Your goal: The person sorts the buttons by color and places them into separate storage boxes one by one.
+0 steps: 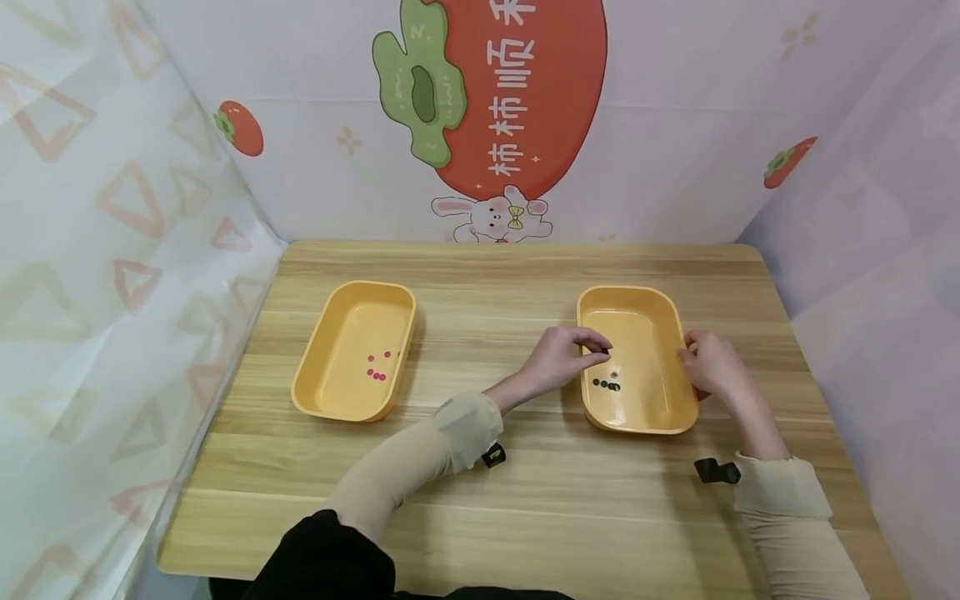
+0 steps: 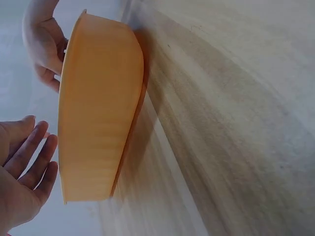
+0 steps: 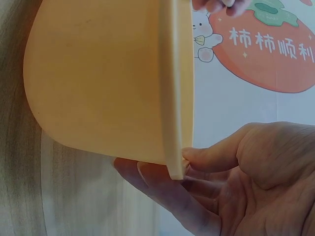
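Note:
Over the left rim of the right-hand yellow tray (image 1: 637, 417), my left hand (image 1: 558, 358) pinches a small dark piece (image 1: 606, 352) between thumb and fingertips; its exact kind is too small to tell. In that tray lie several small dark round pieces (image 1: 604, 384), with a paler ring-like one (image 1: 614, 375) just above them. My right hand (image 1: 712, 364) grips the tray's right wall. In the right wrist view, the thumb of that right hand (image 3: 246, 172) lies at the rim and the fingers are against the outer wall.
A second yellow tray (image 1: 318, 358) stands on the left of the wooden table (image 1: 480, 317), with several small pink round pieces (image 1: 377, 376) inside. Printed cloth (image 1: 675, 167) stands behind the table and at both sides. Black straps (image 1: 717, 471) are near the sleeves.

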`<state>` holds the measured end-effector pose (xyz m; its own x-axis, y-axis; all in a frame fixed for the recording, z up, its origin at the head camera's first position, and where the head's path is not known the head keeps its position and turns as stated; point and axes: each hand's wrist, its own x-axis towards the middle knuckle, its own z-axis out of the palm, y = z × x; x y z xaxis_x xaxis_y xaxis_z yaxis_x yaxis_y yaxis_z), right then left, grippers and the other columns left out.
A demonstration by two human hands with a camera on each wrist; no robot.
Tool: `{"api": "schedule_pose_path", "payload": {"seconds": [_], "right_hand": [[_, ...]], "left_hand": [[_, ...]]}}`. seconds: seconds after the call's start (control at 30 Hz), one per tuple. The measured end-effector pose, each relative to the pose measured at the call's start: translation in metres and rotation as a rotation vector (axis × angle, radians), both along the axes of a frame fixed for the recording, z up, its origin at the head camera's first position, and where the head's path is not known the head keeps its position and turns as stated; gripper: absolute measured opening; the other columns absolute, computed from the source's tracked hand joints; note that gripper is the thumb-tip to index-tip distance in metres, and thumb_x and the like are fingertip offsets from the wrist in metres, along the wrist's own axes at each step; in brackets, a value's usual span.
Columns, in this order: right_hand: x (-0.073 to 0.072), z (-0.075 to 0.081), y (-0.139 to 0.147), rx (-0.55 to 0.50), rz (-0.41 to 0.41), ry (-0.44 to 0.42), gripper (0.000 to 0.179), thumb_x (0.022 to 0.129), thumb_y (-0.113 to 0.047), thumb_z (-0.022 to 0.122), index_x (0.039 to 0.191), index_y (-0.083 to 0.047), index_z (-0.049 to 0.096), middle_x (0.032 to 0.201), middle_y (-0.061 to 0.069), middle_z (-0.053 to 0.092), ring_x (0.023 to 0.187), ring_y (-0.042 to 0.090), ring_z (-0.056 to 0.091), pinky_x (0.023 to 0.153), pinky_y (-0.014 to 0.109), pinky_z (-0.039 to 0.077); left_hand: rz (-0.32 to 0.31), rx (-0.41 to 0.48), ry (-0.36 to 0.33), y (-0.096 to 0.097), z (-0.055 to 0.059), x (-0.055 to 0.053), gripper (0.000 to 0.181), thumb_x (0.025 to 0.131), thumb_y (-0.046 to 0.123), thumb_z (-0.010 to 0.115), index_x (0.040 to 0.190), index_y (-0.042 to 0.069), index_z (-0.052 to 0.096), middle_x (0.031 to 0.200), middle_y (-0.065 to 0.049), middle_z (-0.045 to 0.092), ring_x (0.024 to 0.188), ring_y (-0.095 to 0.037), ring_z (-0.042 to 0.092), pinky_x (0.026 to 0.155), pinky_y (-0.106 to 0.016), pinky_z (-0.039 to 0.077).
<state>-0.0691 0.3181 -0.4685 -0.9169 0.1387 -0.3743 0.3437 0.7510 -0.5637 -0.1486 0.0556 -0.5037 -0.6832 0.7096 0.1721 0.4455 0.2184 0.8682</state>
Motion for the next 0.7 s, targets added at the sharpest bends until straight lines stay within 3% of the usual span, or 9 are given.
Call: {"api": "schedule_pose_path", "payload": {"seconds": [0.07, 0.2, 0.3, 0.47, 0.7], "right_hand": [[0.0, 0.0, 0.0, 0.001, 0.0, -0.002, 0.036, 0.113, -0.009, 0.042, 0.136, 0.018, 0.051, 0.122, 0.043, 0.065, 0.067, 0.02, 0.073, 0.057, 0.038, 0.065], [0.0, 0.001, 0.0, 0.003, 0.004, -0.003, 0.037, 0.113, -0.009, 0.042, 0.136, 0.019, 0.05, 0.124, 0.044, 0.065, 0.068, 0.021, 0.074, 0.058, 0.038, 0.065], [0.0, 0.0, 0.001, -0.001, 0.003, -0.007, 0.038, 0.114, -0.01, 0.041, 0.136, 0.019, 0.05, 0.124, 0.044, 0.065, 0.069, 0.022, 0.074, 0.058, 0.038, 0.065], [-0.001, 0.0, 0.001, 0.005, 0.004, -0.005, 0.038, 0.114, -0.01, 0.041, 0.137, 0.019, 0.05, 0.127, 0.046, 0.064, 0.071, 0.024, 0.075, 0.058, 0.038, 0.065], [-0.001, -0.001, 0.0, 0.014, 0.005, -0.008, 0.04, 0.114, -0.009, 0.041, 0.14, 0.02, 0.048, 0.129, 0.047, 0.063, 0.072, 0.024, 0.076, 0.058, 0.037, 0.065]], "left_hand": [[-0.015, -0.001, 0.027, 0.005, 0.001, -0.001, 0.02, 0.102, 0.009, 0.078, 0.117, -0.003, 0.081, 0.106, -0.012, 0.086, 0.099, -0.024, 0.081, 0.087, -0.038, 0.063], [-0.013, -0.011, 0.058, 0.015, 0.0, -0.003, 0.019, 0.102, 0.011, 0.079, 0.117, 0.0, 0.082, 0.103, -0.01, 0.086, 0.101, -0.021, 0.082, 0.088, -0.041, 0.063], [0.012, -0.03, 0.063, 0.023, -0.002, -0.003, 0.02, 0.102, 0.015, 0.08, 0.117, 0.003, 0.082, 0.103, -0.005, 0.087, 0.105, -0.014, 0.082, 0.096, -0.037, 0.064], [0.028, -0.045, 0.043, 0.033, -0.004, 0.0, 0.019, 0.102, 0.018, 0.08, 0.117, 0.007, 0.082, 0.105, -0.002, 0.087, 0.107, -0.009, 0.081, 0.089, -0.023, 0.062], [0.033, -0.044, 0.032, 0.038, -0.007, 0.004, 0.017, 0.102, 0.019, 0.08, 0.117, 0.011, 0.082, 0.107, 0.0, 0.087, 0.109, -0.007, 0.08, 0.095, -0.026, 0.062]]}}
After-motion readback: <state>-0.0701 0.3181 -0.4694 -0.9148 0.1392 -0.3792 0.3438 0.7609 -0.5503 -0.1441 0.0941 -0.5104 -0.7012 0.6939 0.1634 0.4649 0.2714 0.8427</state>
